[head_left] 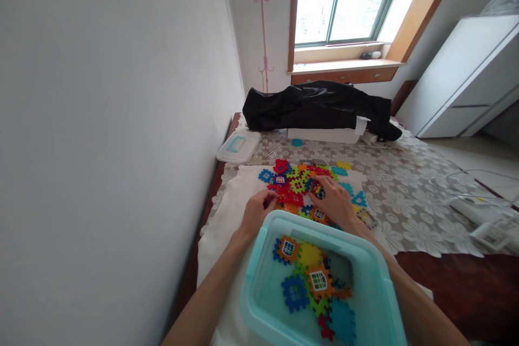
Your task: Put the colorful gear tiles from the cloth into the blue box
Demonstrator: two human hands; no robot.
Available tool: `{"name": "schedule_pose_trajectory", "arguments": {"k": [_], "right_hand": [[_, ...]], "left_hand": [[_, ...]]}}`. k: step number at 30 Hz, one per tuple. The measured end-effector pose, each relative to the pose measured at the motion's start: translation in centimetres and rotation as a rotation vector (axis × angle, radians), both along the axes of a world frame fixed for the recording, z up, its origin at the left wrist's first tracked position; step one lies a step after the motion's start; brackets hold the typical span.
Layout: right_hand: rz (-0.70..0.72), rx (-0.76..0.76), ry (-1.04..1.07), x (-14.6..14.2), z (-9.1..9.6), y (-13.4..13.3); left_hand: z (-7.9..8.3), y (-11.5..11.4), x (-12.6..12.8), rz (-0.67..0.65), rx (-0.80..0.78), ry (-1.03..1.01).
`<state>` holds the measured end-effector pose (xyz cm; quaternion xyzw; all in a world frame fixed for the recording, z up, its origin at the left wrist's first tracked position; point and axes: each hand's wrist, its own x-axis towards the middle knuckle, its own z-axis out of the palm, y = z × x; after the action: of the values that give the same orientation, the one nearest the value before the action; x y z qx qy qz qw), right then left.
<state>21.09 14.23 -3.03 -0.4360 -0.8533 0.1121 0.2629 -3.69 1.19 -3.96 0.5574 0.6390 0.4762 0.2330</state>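
Note:
A heap of colourful notched plastic building pieces [297, 186] lies on a white cloth, with red, green, blue and orange ones mixed together. My left hand [259, 210] is at the heap's left side, its thumb and fingers closed at the edge of a red piece [295, 198]. On the right side, my right hand [335, 201] curls its thumb and fingers around small multicoloured pieces [318, 190], partly hidden by the fingers. Between my forearms stands a light teal plastic tub [253, 275]. Inside it lie several pieces, including a dark blue square [295, 293] and a light blue square [343, 320].
A clear lid with a teal handle [240, 146] lies by the wall at left. Behind the heap, a black covering [316, 105] drapes over a white box [324, 135]. A floral lace tablecloth [421, 216] covers the table, and cables trail at right.

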Motion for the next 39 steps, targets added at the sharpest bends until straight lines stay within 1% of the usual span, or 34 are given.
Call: {"name": "schedule_pose_trajectory", "arguments": {"k": [3, 5, 7, 9, 12, 14, 16, 18, 21, 23, 25, 28, 32, 35, 39], "right_hand": [[0.027, -0.070, 0.302, 0.7, 0.4, 0.6], [0.012, -0.149, 0.484, 1.3, 1.1, 0.8], [-0.010, -0.240, 0.630, 1.9, 1.7, 0.8], [0.008, -0.340, 0.758, 2.6, 2.3, 0.6], [0.114, -0.508, 0.938, 4.1, 2.7, 0.0], [0.228, -0.594, 0.991, 5.2, 3.0, -0.5], [0.381, -0.635, 0.965, 6.2, 3.5, -1.2], [0.557, -0.654, 0.881, 6.8, 4.6, -2.0], [0.819, -0.640, 0.664, 7.1, 6.7, -3.3], [0.945, -0.577, 0.506, 6.9, 8.1, -4.1], [0.995, -0.495, 0.390, 6.8, 9.2, -4.9], [0.998, -0.406, 0.283, 6.7, 10.4, -5.9], [1.067, -0.375, 0.198, 6.4, 11.4, -7.5], [1.117, -0.359, 0.152, 5.8, 11.8, -8.8], [1.160, -0.350, 0.081, 4.8, 11.6, -9.9]], "left_hand": [[0.1, -0.1, 0.0, 0.003, -0.001, 0.008], [0.1, -0.1, -0.1, 0.004, 0.001, 0.019], [0.0, -0.2, -0.1, 0.003, 0.001, 0.030], [0.0, -0.1, -0.1, 0.004, -0.001, 0.033], [0.0, -0.1, -0.1, 0.003, 0.002, 0.032], [0.0, -0.1, -0.1, 0.002, 0.005, 0.036], [0.1, -0.1, 0.0, 0.002, 0.005, 0.033], [0.2, -0.1, 0.0, 0.003, 0.000, 0.021], [0.1, -0.1, 0.0, 0.012, -0.010, 0.014], [0.0, 0.0, -0.1, 0.019, -0.018, 0.016], [-0.1, 0.0, -0.1, 0.020, -0.023, 0.018], [0.0, 0.0, 0.0, 0.019, -0.023, 0.014], [0.4, 0.0, 0.2, 0.031, -0.029, -0.002], [0.5, 0.0, 0.1, 0.034, -0.037, -0.002], [0.3, 0.0, 0.0, 0.031, -0.037, 0.009]]}}
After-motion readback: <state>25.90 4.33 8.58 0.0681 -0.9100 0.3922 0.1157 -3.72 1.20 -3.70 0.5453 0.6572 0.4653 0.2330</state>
